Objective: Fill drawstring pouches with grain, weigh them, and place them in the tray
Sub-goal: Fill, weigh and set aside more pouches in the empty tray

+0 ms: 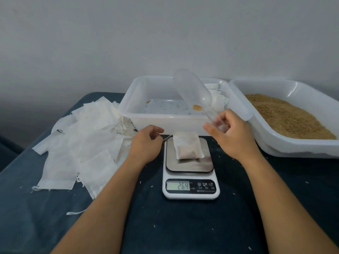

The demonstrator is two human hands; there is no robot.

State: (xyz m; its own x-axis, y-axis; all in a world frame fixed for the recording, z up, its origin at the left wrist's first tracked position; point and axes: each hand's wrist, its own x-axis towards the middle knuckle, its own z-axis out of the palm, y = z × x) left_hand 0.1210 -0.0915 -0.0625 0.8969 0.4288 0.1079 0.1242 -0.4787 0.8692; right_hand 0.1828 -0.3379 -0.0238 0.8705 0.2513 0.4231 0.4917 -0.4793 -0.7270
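Observation:
A white pouch (187, 147) partly filled with grain lies on the steel platform of a white kitchen scale (190, 189), whose display reads 264. My left hand (146, 142) hovers just left of the pouch and pinches its thin drawstring. My right hand (231, 132) grips the handle of a clear plastic scoop (192, 90), which tilts up to the left over the white tray (128, 107) and holds a few grains near its neck. The tray behind the scale holds scattered grains and several pouches at its right end.
A second white tray (286, 145) at the right holds a heap of brown grain (286, 116). A loose pile of empty white pouches (86, 142) covers the dark table (183, 226) at the left. Stray grains dot the table. A grey wall stands behind.

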